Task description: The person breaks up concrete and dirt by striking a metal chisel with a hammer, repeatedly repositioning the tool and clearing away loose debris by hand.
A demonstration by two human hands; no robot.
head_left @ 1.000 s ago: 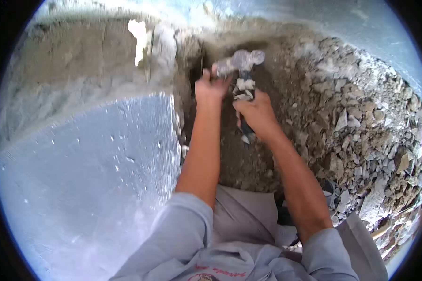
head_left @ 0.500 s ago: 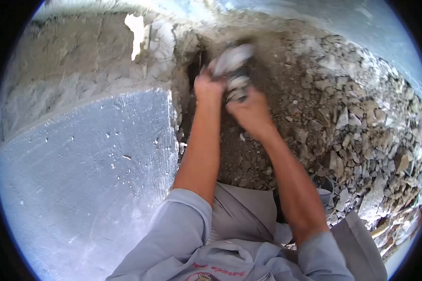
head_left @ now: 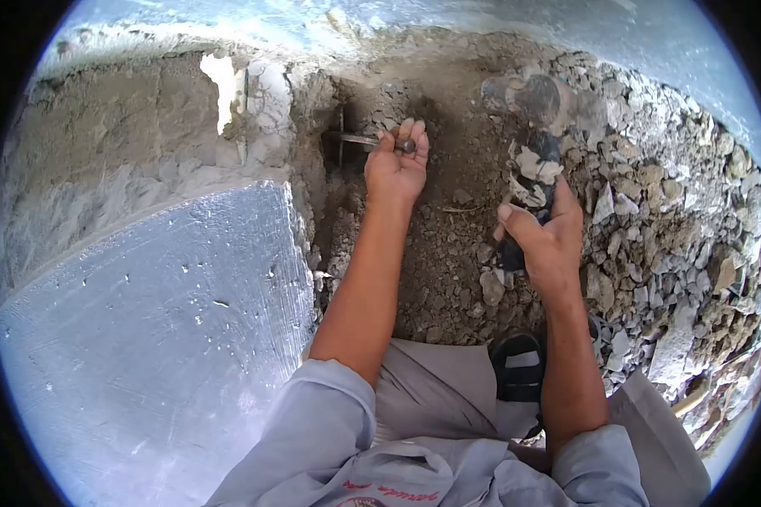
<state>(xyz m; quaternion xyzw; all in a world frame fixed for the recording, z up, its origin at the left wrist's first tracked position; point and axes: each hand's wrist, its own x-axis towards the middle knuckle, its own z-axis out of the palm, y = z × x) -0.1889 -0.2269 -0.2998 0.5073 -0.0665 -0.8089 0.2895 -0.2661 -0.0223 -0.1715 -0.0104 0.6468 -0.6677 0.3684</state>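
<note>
A steel chisel [head_left: 357, 138] lies level, its tip end in a dark hollow at the corner of the broken wall. My left hand [head_left: 396, 167] grips it between thumb and fingers, with the round struck end [head_left: 408, 146] showing at the fingertips. To the right, my right hand [head_left: 549, 236] is closed around the dark handle of a hammer [head_left: 537, 100]. Torn pale wrapping [head_left: 535, 169] clings to that handle. The hammer's heavy, dusty head is up and to the right of the chisel, apart from it and slightly blurred.
Broken rubble [head_left: 643, 228] is heaped along the right side. A smooth grey slab [head_left: 152, 338] fills the lower left, below a rough wall face [head_left: 118, 127]. A thin upright rod [head_left: 342, 118] crosses the hollow. My sandalled foot [head_left: 518, 367] rests on the dirt.
The hammer and my right hand have swung away to the right from beside my left hand. The chisel, hidden before, now shows in my left hand, whose fingers are less blurred.
</note>
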